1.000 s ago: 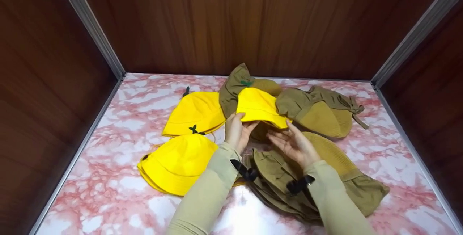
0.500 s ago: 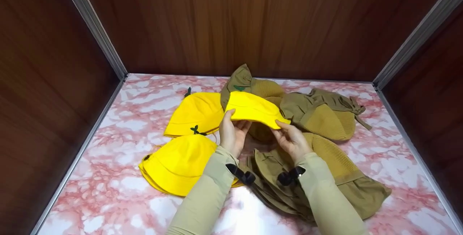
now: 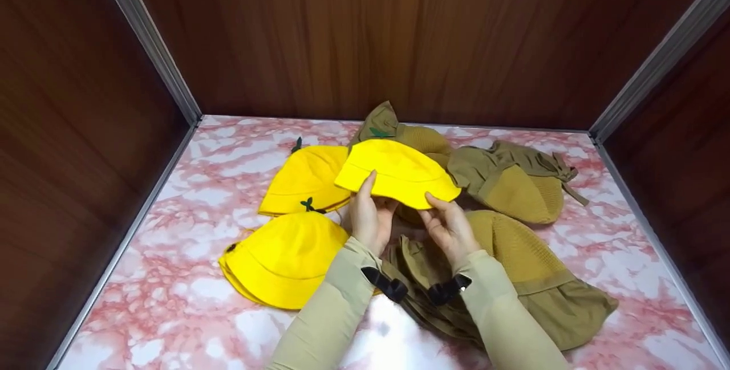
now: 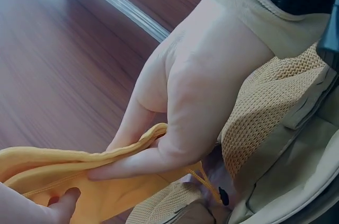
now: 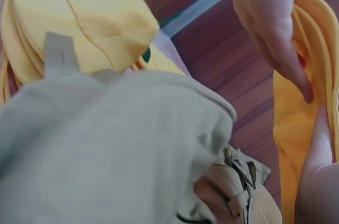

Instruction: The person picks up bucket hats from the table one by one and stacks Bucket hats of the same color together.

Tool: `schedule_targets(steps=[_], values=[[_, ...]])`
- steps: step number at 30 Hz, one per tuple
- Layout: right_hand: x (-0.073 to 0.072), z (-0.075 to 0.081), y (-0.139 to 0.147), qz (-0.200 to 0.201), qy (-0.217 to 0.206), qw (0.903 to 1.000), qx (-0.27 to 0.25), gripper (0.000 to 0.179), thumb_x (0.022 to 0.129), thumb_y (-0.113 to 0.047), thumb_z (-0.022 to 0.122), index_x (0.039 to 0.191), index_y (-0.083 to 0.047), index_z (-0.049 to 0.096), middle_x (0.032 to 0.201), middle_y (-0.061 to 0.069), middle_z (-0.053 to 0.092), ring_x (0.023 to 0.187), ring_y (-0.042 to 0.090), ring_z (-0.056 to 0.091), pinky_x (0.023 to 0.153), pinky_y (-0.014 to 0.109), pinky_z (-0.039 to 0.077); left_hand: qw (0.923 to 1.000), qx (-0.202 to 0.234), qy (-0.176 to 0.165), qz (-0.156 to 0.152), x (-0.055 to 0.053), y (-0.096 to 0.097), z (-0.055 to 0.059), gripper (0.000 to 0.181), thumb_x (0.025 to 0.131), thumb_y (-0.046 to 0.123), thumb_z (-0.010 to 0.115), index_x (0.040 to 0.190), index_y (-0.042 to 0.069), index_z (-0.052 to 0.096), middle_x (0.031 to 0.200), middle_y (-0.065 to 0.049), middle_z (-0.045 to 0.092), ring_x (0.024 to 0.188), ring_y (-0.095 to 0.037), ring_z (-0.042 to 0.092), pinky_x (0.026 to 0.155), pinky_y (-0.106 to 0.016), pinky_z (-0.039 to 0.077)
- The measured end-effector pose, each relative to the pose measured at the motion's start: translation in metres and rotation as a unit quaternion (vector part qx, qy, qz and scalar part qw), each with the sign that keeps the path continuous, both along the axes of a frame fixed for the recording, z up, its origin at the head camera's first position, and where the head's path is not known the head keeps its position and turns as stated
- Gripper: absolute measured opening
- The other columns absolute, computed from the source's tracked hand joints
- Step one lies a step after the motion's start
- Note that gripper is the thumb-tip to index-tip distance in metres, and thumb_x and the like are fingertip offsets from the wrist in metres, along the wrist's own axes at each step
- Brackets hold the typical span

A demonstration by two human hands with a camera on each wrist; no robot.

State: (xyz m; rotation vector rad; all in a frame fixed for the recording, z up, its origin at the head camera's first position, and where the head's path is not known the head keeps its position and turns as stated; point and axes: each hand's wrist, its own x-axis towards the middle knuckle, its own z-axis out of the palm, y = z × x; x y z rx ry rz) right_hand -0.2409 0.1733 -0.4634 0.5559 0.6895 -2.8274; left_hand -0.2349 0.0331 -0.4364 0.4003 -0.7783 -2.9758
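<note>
Both hands hold up a yellow bucket hat with a green sprout on its crown, above the middle of the table. At the hat's left side, my left hand pinches the brim, thumb outside and fingers underneath. My right hand grips the brim at the right in the same way. In the left wrist view the yellow brim lies between the left thumb and fingers, and a cord with a dark toggle hangs below. The right wrist view shows the fingertips of both hands on the hat.
Left of the hands lie two yellow hats, one nearer and one farther. Olive-brown hats with mesh crowns lie at the back, at the right and at the front right. Dark wood panels enclose the marbled table.
The hat has turned and spread flatter, its left end swinging out to the left. The right hand has closed its grip on the brim and come nearer the left hand. Other hats stay put.
</note>
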Motion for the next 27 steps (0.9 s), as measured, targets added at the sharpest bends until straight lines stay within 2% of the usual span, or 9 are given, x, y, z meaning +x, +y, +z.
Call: schedule_targets(steps=[4, 7, 9, 12, 16, 21, 27], values=[[0.004, 0.000, -0.010, -0.025, 0.015, 0.9987, 0.042, 0.033, 0.097, 0.011, 0.045, 0.122, -0.010, 0.044, 0.101, 0.007, 0.064, 0.088, 0.016, 0.067, 0.078, 0.025, 0.058, 0.9994, -0.003, 0.032, 0.014, 0.004, 0.004, -0.001, 0.040, 0.101, 0.008, 0.051, 0.140, 0.008, 0.042, 0.131, -0.009, 0.054, 0.121, -0.021, 0.054, 0.100, -0.038, 0.049], [0.009, 0.001, -0.017, -0.039, 0.025, 0.9961, 0.075, 0.034, 0.096, 0.011, 0.048, 0.123, -0.010, 0.044, 0.102, 0.005, 0.062, 0.087, 0.014, 0.066, 0.077, 0.023, 0.058, 0.9985, -0.007, 0.050, 0.023, 0.007, 0.006, -0.002, 0.044, 0.103, 0.004, 0.046, 0.146, 0.006, 0.036, 0.145, -0.012, 0.046, 0.136, -0.025, 0.044, 0.115, -0.042, 0.039], [0.012, 0.001, -0.021, -0.042, 0.036, 0.9948, 0.085, 0.036, 0.096, 0.012, 0.048, 0.124, -0.009, 0.044, 0.103, 0.004, 0.063, 0.088, 0.013, 0.066, 0.079, 0.023, 0.058, 0.9979, -0.005, 0.058, 0.026, 0.009, 0.006, -0.003, 0.044, 0.105, 0.004, 0.043, 0.148, 0.006, 0.033, 0.150, -0.013, 0.042, 0.141, -0.026, 0.039, 0.119, -0.042, 0.032], [0.016, 0.001, -0.022, -0.041, 0.052, 0.9935, 0.093, 0.034, 0.096, 0.013, 0.047, 0.124, -0.007, 0.045, 0.100, 0.004, 0.065, 0.088, 0.013, 0.066, 0.079, 0.023, 0.057, 0.9974, -0.001, 0.065, 0.029, 0.010, 0.004, -0.006, 0.044, 0.106, 0.005, 0.038, 0.149, 0.005, 0.029, 0.152, -0.012, 0.038, 0.144, -0.025, 0.035, 0.121, -0.041, 0.029], [0.019, 0.000, -0.021, -0.017, 0.063, 0.9933, 0.095, 0.031, 0.096, 0.012, 0.046, 0.124, -0.003, 0.047, 0.101, 0.006, 0.068, 0.090, 0.014, 0.068, 0.081, 0.024, 0.057, 0.9976, 0.004, 0.061, 0.033, 0.012, -0.004, -0.010, 0.046, 0.106, 0.003, 0.037, 0.150, 0.007, 0.028, 0.153, -0.011, 0.036, 0.144, -0.025, 0.033, 0.122, -0.040, 0.028], [0.018, 0.000, -0.017, 0.017, 0.057, 0.9952, 0.077, 0.025, 0.098, 0.008, 0.046, 0.121, 0.000, 0.051, 0.102, 0.010, 0.071, 0.094, 0.017, 0.070, 0.085, 0.028, 0.058, 0.9982, -0.005, 0.058, 0.013, 0.013, -0.017, -0.011, 0.047, 0.106, 0.002, 0.036, 0.151, 0.008, 0.028, 0.155, -0.010, 0.035, 0.145, -0.024, 0.033, 0.122, -0.040, 0.028], [0.016, 0.003, -0.008, 0.029, 0.054, 0.9955, 0.073, 0.017, 0.101, 0.003, 0.046, 0.116, -0.001, 0.052, 0.103, 0.009, 0.069, 0.095, 0.017, 0.069, 0.086, 0.030, 0.058, 0.9990, -0.008, 0.043, -0.004, 0.014, -0.035, -0.013, 0.046, 0.105, 0.001, 0.036, 0.151, 0.008, 0.031, 0.154, -0.011, 0.037, 0.144, -0.024, 0.035, 0.121, -0.039, 0.031]])
